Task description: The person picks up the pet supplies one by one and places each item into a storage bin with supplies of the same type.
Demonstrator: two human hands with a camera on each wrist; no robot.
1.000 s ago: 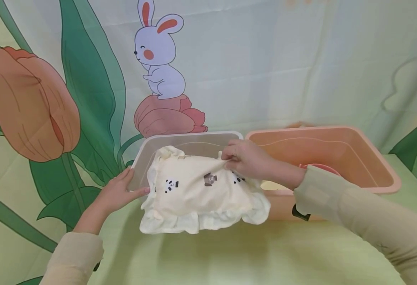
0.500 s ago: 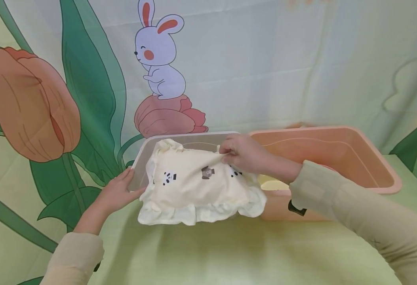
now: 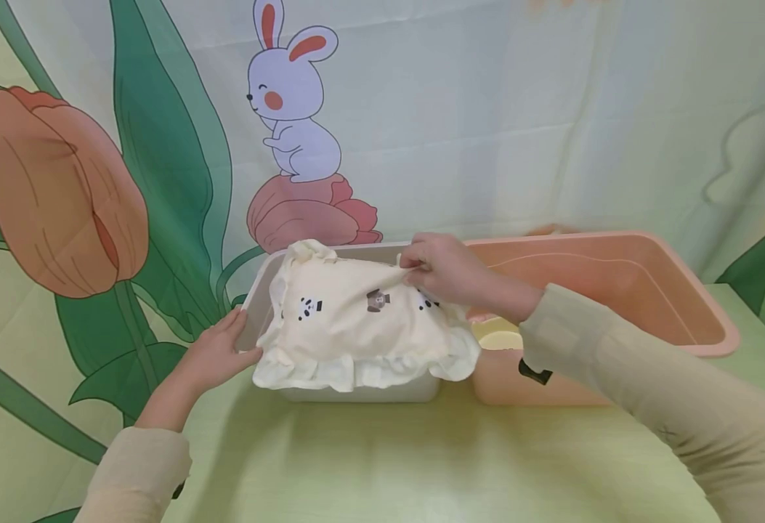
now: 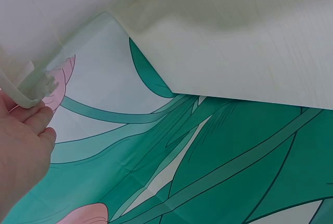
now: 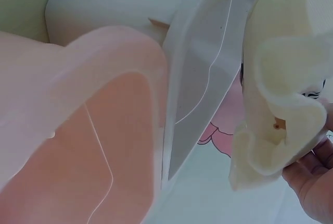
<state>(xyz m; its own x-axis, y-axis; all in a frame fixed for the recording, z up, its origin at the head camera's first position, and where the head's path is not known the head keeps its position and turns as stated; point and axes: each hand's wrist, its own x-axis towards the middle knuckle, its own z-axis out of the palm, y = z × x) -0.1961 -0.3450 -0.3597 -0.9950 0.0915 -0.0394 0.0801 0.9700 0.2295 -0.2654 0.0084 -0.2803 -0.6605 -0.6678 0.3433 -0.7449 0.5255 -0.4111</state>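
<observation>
A small cream pillow (image 3: pixel 339 327) with a ruffled border and printed animal faces hangs over the light grey bin (image 3: pixel 359 394), covering most of its opening in the head view. My right hand (image 3: pixel 444 269) pinches the pillow's back edge near its right corner; the right wrist view shows the ruffle (image 5: pixel 291 130) bunched at those fingers. On the other side, my left hand (image 3: pixel 219 352) grips the grey bin's left rim. Fingers curl under that rim (image 4: pixel 23 99) in the left wrist view.
An orange-pink bin (image 3: pixel 689 290) stands right beside the grey one, a yellow rounded item (image 3: pixel 496 335) showing inside it. Both bins rest on a pale green table (image 3: pixel 382 465). Behind hangs a cloth backdrop (image 3: pixel 487 131) printed with tulips and a rabbit.
My right hand has lifted the pillow upward and slightly left, baring the grey bin's lower front. My left hand has stayed at the rim.
</observation>
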